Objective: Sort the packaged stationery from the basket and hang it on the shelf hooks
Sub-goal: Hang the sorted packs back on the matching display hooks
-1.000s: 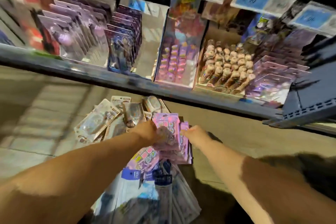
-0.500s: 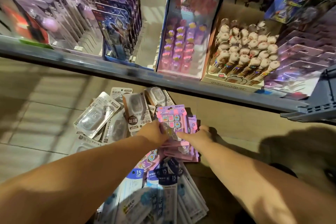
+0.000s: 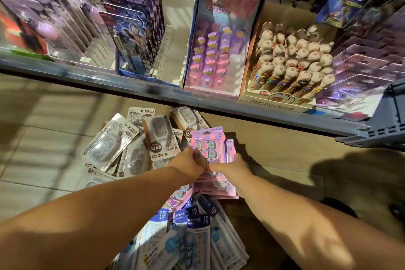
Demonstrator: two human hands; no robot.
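Both your left hand [image 3: 188, 163] and right hand [image 3: 232, 165] pinch the lower edge of the flat pink cardboard-and-plastic blister pack [image 3: 208, 141]. Judged light, stiff and slick: hold the card margins.

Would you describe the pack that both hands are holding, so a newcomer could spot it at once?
Below the grey shelf edge lies a heap of packaged stationery. At its middle, the left hand and right hand hold the topmost pink pack. Unlike the clear tape packs to its left and the blue ruler packs nearer the camera, it shows small coloured squares.
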